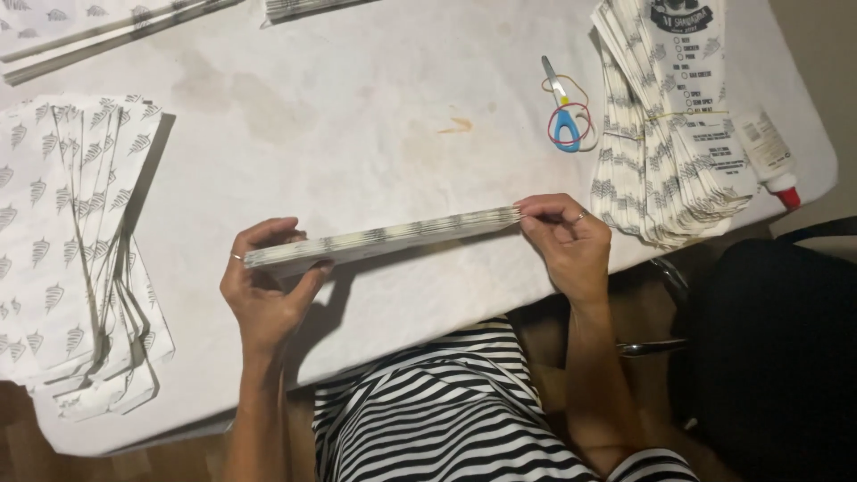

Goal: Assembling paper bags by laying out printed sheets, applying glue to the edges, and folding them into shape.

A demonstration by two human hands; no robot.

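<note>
A thick stack of flat printed paper bags (384,238) stands on its long edge on the white table (357,116), seen edge-on and slightly slanted. My left hand (263,286) grips its left end, thumb on the near side and fingers wrapped over the top. My right hand (567,241) pinches its right end between thumb and fingers; a ring shows on one finger. Both hands hold the same stack near the table's front edge.
A fanned pile of leaf-patterned bags (71,241) lies at the left. Another bundle of printed bags (669,116) sits at the right, beside a glue bottle with a red cap (769,156). Blue-handled scissors (562,112) with rubber bands lie behind. A black chair (768,348) stands at the right.
</note>
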